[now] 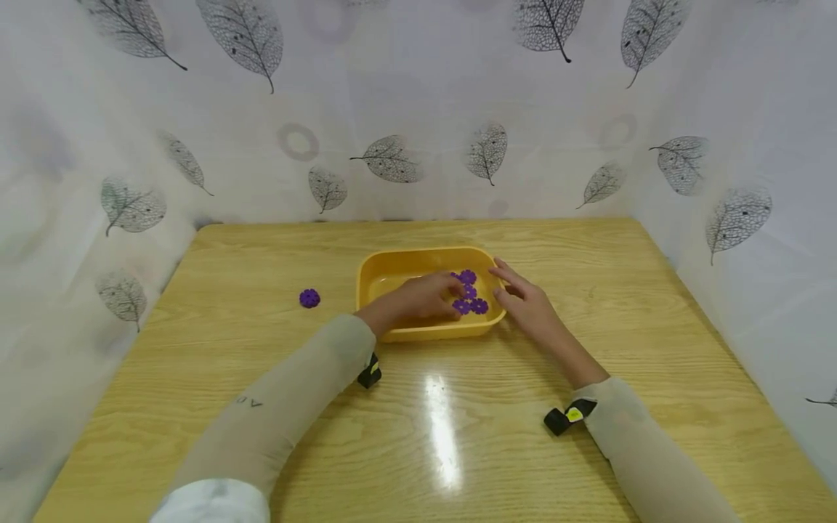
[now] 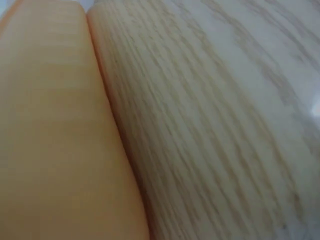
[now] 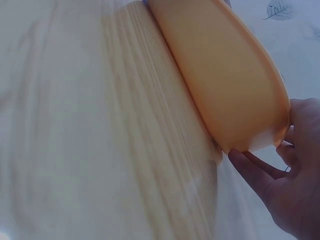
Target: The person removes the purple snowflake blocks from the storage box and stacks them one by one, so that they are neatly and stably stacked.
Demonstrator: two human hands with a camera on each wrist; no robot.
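Inside a yellow plastic tray [image 1: 428,333], several purple flower-shaped discs [image 1: 479,306] lie toward the right end. My left hand [image 1: 426,296] reaches over the front rim into the tray, beside these discs. Its fingers are bent, with a gap between thumb and forefinger. At the tray's right end, my right hand [image 1: 528,306] touches the tray with its fingers spread. In the right wrist view, the thumb and a finger of that hand [image 3: 295,185] meet the tray's outer wall [image 3: 225,75]. The left wrist view shows the tray wall [image 2: 60,125] but no hand.
On the wooden table [image 1: 275,407], left of the tray, sits a small purple pile of discs [image 1: 309,298]. A leaf-printed white curtain [image 1: 418,94] closes off the back and sides. Each wrist wears a black strap camera [image 1: 558,420].
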